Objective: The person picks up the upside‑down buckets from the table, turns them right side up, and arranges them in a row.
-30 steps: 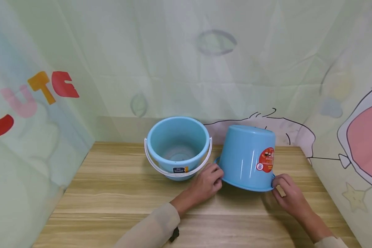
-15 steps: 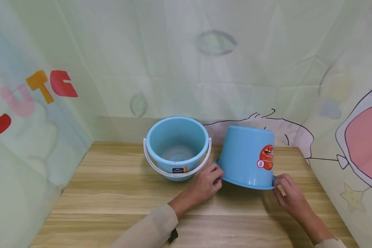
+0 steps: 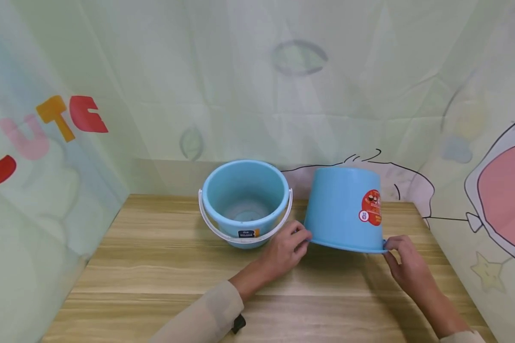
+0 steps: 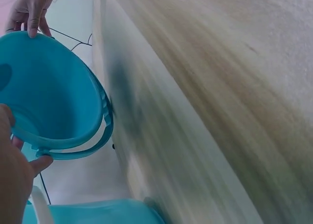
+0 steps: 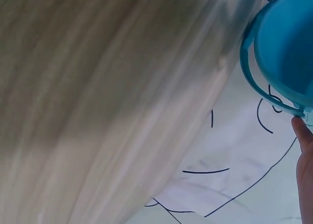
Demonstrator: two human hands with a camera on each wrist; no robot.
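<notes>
A blue plastic bucket [image 3: 343, 209] with a red sticker is held upside down and a little tilted at the right of the table. My left hand [image 3: 285, 247] grips its rim on the left side, and my right hand [image 3: 411, 267] pinches the rim at the right. In the left wrist view the hollow inside of this bucket [image 4: 54, 87] faces the camera, its blue handle [image 4: 93, 148] hanging off the rim. The right wrist view shows the same handle [image 5: 252, 77] and my right thumb at its joint. A second blue bucket [image 3: 246, 195] with a white handle stands upright beside my left hand.
The wood-grain table [image 3: 154, 276] runs up to a printed cloth backdrop [image 3: 240, 95] behind it, with cloth walls on both sides. The white handle [image 3: 244, 240] of the standing bucket droops over its front.
Both hands have raised the upside-down bucket slightly, and its rim has come up and back, mostly on the right. The standing bucket has stayed put.
</notes>
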